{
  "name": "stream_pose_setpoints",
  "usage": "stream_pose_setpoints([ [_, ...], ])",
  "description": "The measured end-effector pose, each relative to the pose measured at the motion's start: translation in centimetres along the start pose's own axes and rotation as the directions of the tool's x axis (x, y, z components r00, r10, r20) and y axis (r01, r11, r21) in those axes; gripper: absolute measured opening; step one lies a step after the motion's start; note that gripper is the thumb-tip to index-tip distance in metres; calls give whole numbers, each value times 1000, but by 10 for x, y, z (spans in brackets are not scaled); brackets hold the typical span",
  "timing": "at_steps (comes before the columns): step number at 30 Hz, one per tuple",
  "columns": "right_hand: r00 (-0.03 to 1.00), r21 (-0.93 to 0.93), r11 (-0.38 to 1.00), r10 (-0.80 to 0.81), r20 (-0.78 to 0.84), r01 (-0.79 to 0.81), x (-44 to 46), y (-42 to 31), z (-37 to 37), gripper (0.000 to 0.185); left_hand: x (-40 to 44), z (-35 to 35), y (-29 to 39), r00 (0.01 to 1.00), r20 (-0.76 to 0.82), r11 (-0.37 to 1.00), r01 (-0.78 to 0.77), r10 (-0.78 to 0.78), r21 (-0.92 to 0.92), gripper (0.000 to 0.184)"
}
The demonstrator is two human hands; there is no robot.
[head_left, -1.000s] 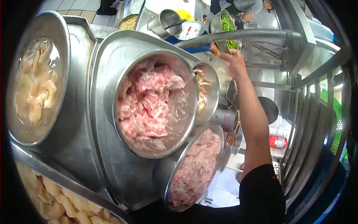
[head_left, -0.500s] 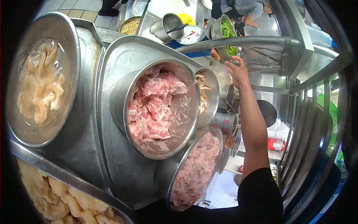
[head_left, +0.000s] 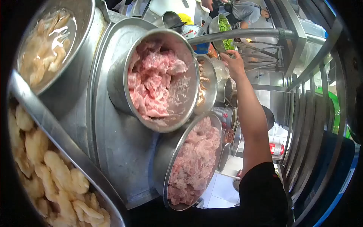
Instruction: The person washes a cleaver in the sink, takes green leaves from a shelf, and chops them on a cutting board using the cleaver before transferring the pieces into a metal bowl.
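My right hand (head_left: 232,63) reaches out at the upper right, arm stretched and black sleeve (head_left: 261,185) below. Its fingers are apart and slightly bent, with nothing visible in them. They are nearest to the metal bowl of green vegetables (head_left: 227,33) and a clear plastic bag (head_left: 220,67); whether they touch either I cannot tell. My left hand is out of view. In the middle, a deep steel bowl (head_left: 117,85) holds raw pink meat (head_left: 151,83). Below it, another bowl (head_left: 160,170) is full of paler chopped meat (head_left: 194,166).
Pale pieces (head_left: 28,68) sit in liquid in a bowl at the upper left. Battered-looking pieces (head_left: 60,174) fill a tray at the lower left. A metal rail (head_left: 245,34) and rack bars (head_left: 302,125) stand right. A person in grey (head_left: 247,12) is at the top.
The view has shifted, so the bowls sit higher and the lower-left tray shows more. My right arm stays outstretched, its hand slightly farther left in view. Another person's hand appears at the top.
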State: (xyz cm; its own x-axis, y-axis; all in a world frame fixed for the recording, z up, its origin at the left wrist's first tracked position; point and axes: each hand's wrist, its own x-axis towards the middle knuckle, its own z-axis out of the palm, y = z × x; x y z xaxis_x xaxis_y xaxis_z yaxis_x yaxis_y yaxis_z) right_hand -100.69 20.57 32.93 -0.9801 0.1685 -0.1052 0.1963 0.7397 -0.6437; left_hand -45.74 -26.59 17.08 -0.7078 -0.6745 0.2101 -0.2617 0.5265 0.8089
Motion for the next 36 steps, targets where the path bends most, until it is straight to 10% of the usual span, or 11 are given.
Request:
stream_pose_setpoints([
  [5, 996, -340, 937, -58, 65, 77, -37, -12, -32, 65, -15, -5, 0, 999, -29, 998, -26, 24, -54, 60],
  [14, 957, -294, 913, -290, 13, 281, -284, -21, -93, 40, -47, -31, -8, 988, -111, 978, -129, 111, -166, 59],
  [24, 944, 122, 950, -303, 133, 288, -467, 53, -116, 25, -127, -118, -66, 907, -406, 967, -194, 114, -162, 58],
  [30, 914, 178, 940, -328, 238, 291, -525, 149, -144, 11, -227, -90, -24, 960, -278, 915, -84, -32, -396, 30],
  [36, 932, 213, 921, 273, 240, -325, -622, 370, -165, 39, -299, 37, 114, 946, 281, 928, -46, 159, -369, 25],
])
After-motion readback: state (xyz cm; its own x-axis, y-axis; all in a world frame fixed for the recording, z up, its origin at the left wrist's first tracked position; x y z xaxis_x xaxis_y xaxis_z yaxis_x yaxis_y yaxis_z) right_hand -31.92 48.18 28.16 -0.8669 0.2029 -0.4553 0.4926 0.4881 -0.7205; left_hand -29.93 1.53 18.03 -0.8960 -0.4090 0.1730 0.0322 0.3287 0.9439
